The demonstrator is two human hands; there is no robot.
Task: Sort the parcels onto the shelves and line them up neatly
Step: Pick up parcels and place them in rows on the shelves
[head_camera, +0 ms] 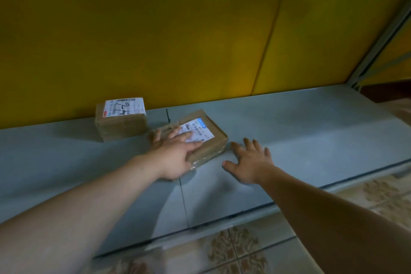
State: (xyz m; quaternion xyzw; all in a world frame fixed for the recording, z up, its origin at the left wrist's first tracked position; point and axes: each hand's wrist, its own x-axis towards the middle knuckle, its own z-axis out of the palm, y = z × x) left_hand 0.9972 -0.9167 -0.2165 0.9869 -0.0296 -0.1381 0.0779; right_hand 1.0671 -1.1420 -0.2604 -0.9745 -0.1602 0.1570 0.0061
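The left hand (175, 153) lies palm-down on a flat brown parcel (200, 138), fingers spread over its white shipping label and near-left corner, thumb along the near edge; it presses on the box, not wrapped around it. The right hand (251, 162) is flat and empty with fingers splayed, just to the right of that parcel and not touching it; whether the palm contacts the surface cannot be told.

The flat parcel sits on the grey shelf (300, 131), turned at an angle to the shelf's edge. A second, taller brown parcel (121, 118), taped, with a white label bearing handwritten black marks, stands behind and to the left, against the yellow back panel (155, 29). The two parcels are near each other, apparently apart. The shelf holds only these two parcels in view. Patterned floor tiles (244, 251) show below its front edge.
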